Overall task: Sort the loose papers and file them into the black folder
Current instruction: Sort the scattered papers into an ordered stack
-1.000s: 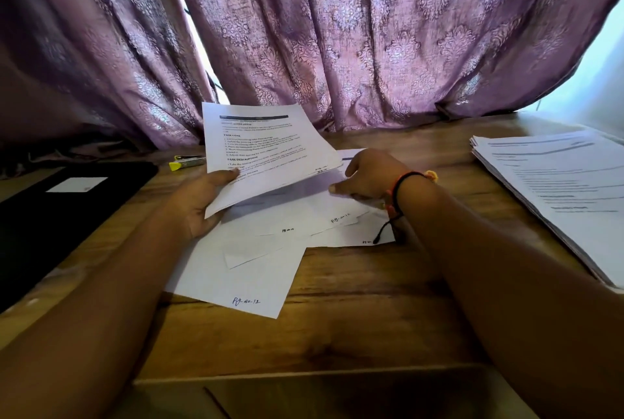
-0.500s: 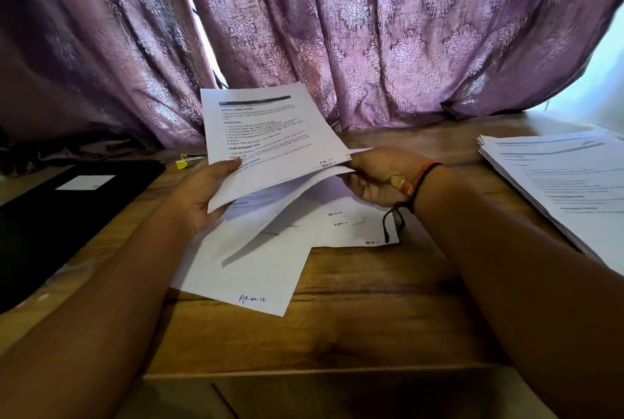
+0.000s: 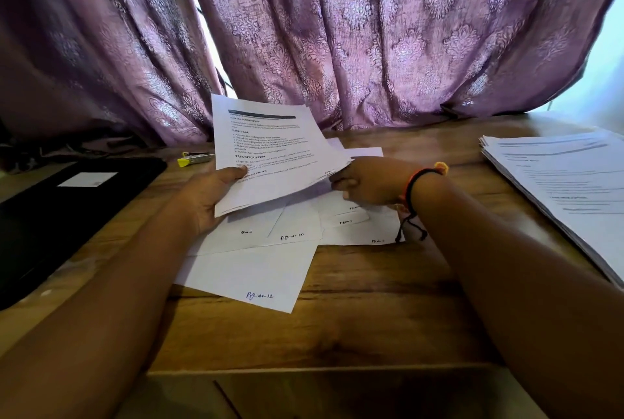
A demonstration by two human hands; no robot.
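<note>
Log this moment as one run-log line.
left hand: grips printed sheets | right hand: pinches their right edge | loose papers: on table | black folder: at left

Wooden table (image 3: 371, 300), loose papers (image 3: 256, 280), black folder (image 3: 67, 216)

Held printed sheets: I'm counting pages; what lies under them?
Loose pages on the wooden table, two marked Pg-No-10 and Pg-No-12; upper parts hidden by the printed sheets.

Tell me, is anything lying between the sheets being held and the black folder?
Nothing visible blocks it. Only bare table separates the held sheets from the black folder at left; a small yellow item lies just behind that gap.
</note>
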